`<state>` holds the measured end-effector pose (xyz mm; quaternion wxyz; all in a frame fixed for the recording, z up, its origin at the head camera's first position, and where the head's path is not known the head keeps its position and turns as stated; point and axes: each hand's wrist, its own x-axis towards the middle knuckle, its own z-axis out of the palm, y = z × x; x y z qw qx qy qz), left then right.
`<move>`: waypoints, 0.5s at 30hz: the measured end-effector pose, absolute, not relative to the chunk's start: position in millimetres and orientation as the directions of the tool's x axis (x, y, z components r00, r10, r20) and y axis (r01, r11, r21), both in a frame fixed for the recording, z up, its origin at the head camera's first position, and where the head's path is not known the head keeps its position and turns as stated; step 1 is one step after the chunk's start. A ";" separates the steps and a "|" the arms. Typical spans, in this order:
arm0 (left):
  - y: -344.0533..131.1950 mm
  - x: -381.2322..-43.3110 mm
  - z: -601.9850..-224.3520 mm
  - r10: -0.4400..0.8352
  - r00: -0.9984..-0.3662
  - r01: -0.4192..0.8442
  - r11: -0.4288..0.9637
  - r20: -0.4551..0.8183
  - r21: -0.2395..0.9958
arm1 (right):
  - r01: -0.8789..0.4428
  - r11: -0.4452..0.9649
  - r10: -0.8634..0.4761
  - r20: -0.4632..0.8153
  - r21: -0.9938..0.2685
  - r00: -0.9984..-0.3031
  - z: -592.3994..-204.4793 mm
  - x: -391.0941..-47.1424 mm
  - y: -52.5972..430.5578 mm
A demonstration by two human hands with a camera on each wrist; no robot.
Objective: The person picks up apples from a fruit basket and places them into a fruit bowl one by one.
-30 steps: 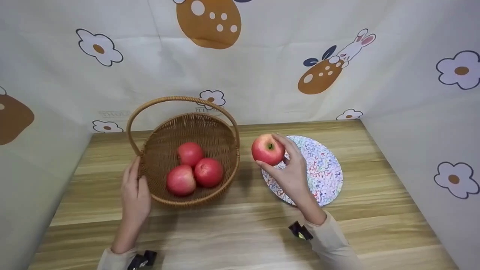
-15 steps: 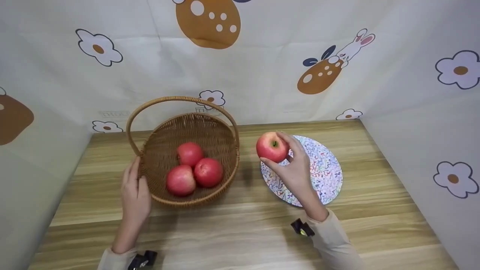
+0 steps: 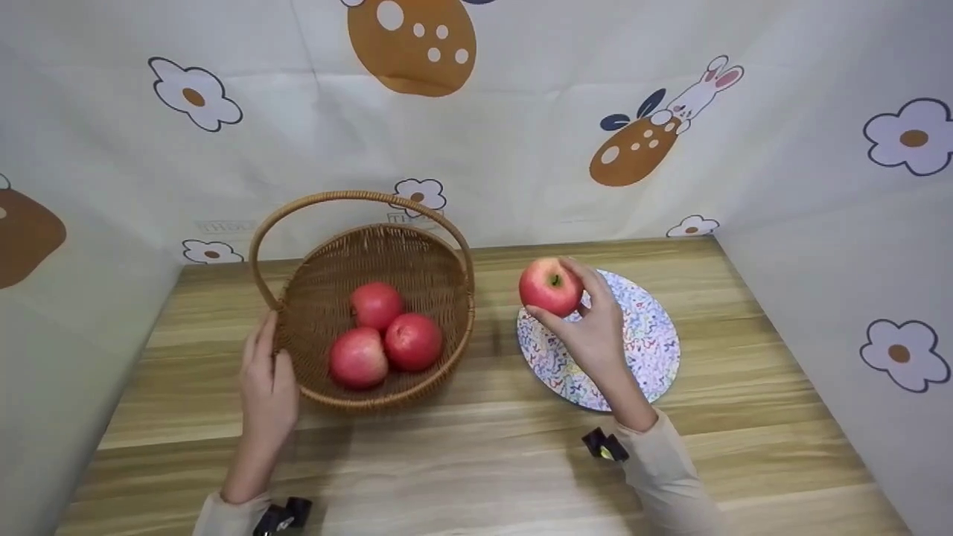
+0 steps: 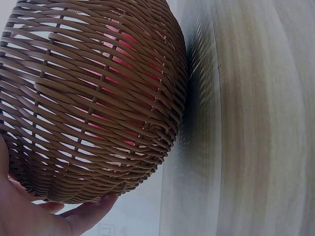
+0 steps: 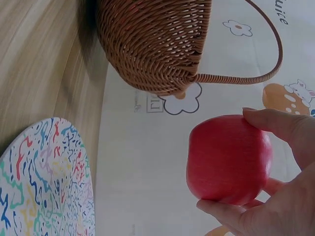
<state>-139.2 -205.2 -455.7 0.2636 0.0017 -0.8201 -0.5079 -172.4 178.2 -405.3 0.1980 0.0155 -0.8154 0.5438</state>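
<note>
- Cloth – pale, printed with flowers, hung behind and beside the table.
- Table, wood-grained.
- Basket, wicker, on the table's left half, its handle arching up.
- Disc, multicoloured, flat on the table right of the basket.
- Left hand – fingers loosely extended against the basket's left side.
- Right hand: thumb and fingers parted by the held apple, pinching it in the air near the disc.
- Three apples, red, clustered inside the basket.
</note>
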 end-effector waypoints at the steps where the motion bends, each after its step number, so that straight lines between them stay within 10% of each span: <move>1: -205.3 -139.2 -455.6 -0.271 -0.861 0.264 0.483 0.429 0.835 | -0.233 0.411 0.195 0.335 -0.881 -0.922 -405.6 -173.4 179.2; 15: -204.7 -140.1 -457.9 -0.276 -0.852 0.270 0.497 0.446 0.824 | -0.172 0.411 0.227 0.283 -0.895 -0.932 -411.5 -183.7 193.5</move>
